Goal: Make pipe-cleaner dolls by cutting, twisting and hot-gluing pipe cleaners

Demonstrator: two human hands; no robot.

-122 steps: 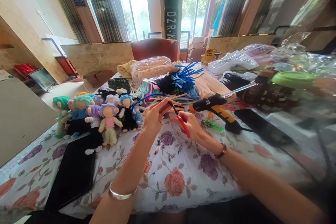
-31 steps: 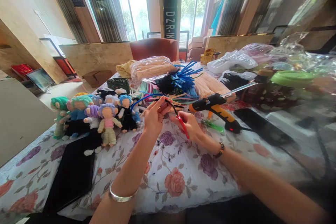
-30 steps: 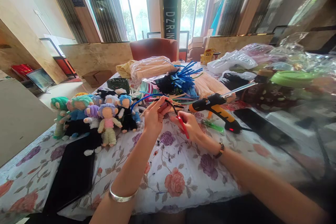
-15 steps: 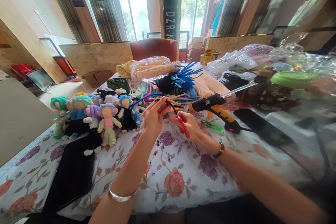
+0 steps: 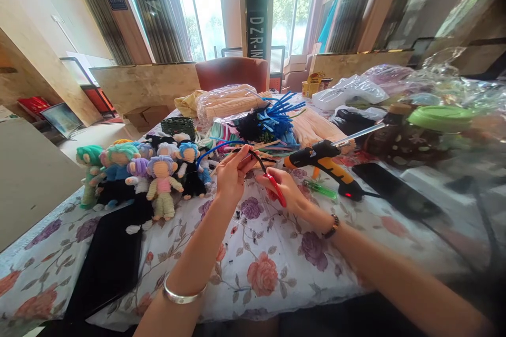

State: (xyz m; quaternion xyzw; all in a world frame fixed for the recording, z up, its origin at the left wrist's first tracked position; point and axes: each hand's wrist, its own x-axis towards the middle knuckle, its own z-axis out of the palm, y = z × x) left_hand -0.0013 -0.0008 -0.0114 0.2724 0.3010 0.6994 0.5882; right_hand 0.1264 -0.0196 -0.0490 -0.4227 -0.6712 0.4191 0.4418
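Observation:
Between the fingers of my left hand (image 5: 234, 172) is pinched a black pipe cleaner (image 5: 258, 156), which arcs over to the right. My right hand (image 5: 288, 189) is closed around the red handles of a pair of scissors (image 5: 278, 189). The scissors' blades point up and left, at the pipe cleaner's lower end; whether they touch it I cannot tell. Dark fuzz clippings (image 5: 253, 231) lie scattered on the flowered tablecloth below. To the right of my right hand rests a black and orange glue gun (image 5: 322, 160) with a red light on, and a green-handled tool (image 5: 321, 189) beside it.
Several small yarn-like dolls (image 5: 163, 184) stand crowded at left, behind a black tablet-like slab (image 5: 108, 260). Bundles of blue pipe cleaners (image 5: 282, 116) and peach ones (image 5: 316, 126) lie at the back. A black phone-like slab (image 5: 391, 187) and plastic bags (image 5: 351, 89) occupy the right.
The scissors' red handles have shifted very slightly in my right hand. My left hand and the pipe cleaner stay almost where they were.

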